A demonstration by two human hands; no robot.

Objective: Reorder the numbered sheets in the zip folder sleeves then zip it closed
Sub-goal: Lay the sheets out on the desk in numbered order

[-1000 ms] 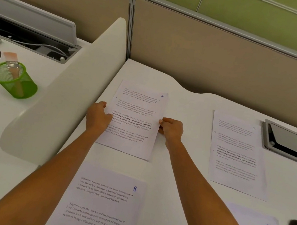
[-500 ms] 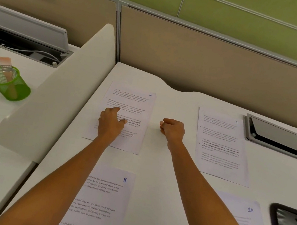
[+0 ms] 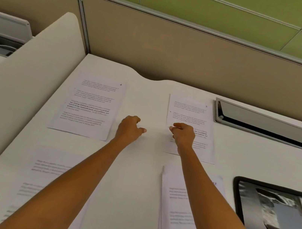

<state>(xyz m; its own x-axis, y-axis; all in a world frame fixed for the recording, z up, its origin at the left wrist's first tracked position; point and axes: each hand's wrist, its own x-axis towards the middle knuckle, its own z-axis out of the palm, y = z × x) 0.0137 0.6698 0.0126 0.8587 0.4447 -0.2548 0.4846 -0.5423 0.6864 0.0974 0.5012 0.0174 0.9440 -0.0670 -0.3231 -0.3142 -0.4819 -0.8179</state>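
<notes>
Printed sheets lie flat on the white desk (image 3: 137, 171). Sheet number 4 (image 3: 90, 106) is at the far left, sheet number 1 (image 3: 190, 120) at the far right. My left hand (image 3: 129, 128) hovers over bare desk between them, fingers loosely curled, holding nothing. My right hand (image 3: 182, 135) is over the left edge of sheet 1, fingers curled; whether it pinches the paper I cannot tell. Nearer me lie a sheet at the lower left (image 3: 47, 177), partly under my left arm, and sheet 10 (image 3: 186, 209) at the lower right. The black zip folder (image 3: 272, 218) lies open at the right edge.
A curved white divider (image 3: 22, 82) runs along the desk's left side. A beige partition (image 3: 194, 58) closes the back. A grey cable hatch (image 3: 261, 124) stands open at the far right of the desk.
Both hands let go of sheet 4, which now lies flat, and moved right. The left hand is off the sheet, the right hand has reached sheet 1. The camera swung right.
</notes>
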